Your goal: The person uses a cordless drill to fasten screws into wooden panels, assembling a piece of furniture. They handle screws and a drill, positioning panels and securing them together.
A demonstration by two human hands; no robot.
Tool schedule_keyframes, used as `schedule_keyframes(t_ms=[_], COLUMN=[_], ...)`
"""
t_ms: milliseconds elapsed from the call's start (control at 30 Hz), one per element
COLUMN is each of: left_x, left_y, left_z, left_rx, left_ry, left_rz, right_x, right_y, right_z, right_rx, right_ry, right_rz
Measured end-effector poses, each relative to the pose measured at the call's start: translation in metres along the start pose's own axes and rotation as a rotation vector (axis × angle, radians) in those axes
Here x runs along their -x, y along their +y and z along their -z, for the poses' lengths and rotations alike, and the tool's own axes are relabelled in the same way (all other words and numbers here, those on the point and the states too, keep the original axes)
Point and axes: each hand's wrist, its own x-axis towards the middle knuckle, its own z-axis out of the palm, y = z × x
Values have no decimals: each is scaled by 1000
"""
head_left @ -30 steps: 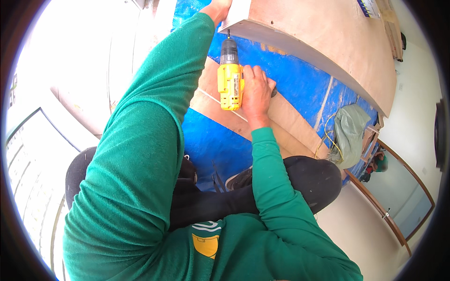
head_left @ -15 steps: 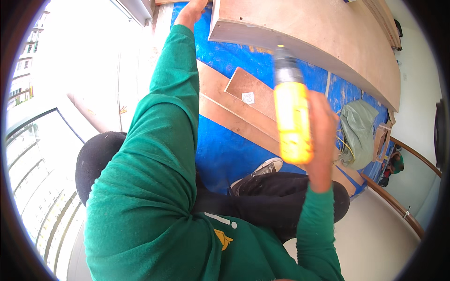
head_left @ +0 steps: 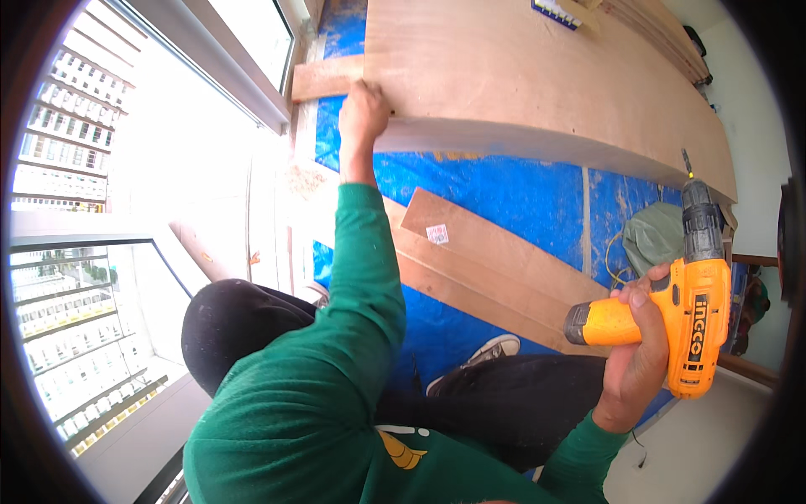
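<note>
My right hand (head_left: 640,357) is wrapped round the handle of a yellow and black cordless drill (head_left: 698,315), held at the right. Its thin bit points up and away, in the air. At the near left corner of a large plywood panel box (head_left: 478,63), my left hand (head_left: 365,113) is closed with its fingers curled in. It touches the corner beside a small dark hole in the board. Whatever lies within those fingers is hidden. A short wooden strip (head_left: 327,77) sticks out from the box's left side, just beyond the left hand.
Long wooden boards (head_left: 495,290) and a piece with a white label lie on a blue sheet (head_left: 504,181). A grey-green bag (head_left: 655,235) lies behind the drill. A small box (head_left: 556,13) sits on the panel. Bright windows (head_left: 67,311) line the left side; another person (head_left: 754,302) is far right.
The drill has moved right, and its handle now points left. My left hand has come into full view, closed at the box corner. The whole view has shifted, showing more of the panel's far part.
</note>
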Motion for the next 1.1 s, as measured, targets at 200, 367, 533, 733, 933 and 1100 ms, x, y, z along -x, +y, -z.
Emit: schedule_keyframes(t_ms=[200,367,533,733,933,1100], left_x=[8,-86,-142,-118,-73,-59], left_y=[20,26,36,60,79,139], left_z=[-1,-44,-51,-31,11,25], left_rx=[-265,-227,-95,45,291,67], left_ry=[-17,78,73,133,222,432], left_rz=[51,33,92,52,107,-275], right_x=[-12,-9,-9,-9,4,15], right_y=[1,1,5,7,-11,-25], right_z=[10,18,18,9,-16,-32], right_rx=[-185,-255,-281,-229,-238,-163], right_ry=[35,-26,-11,-22,-138,-102], right_rz=[-78,-199,-221,-209,-241,-127])
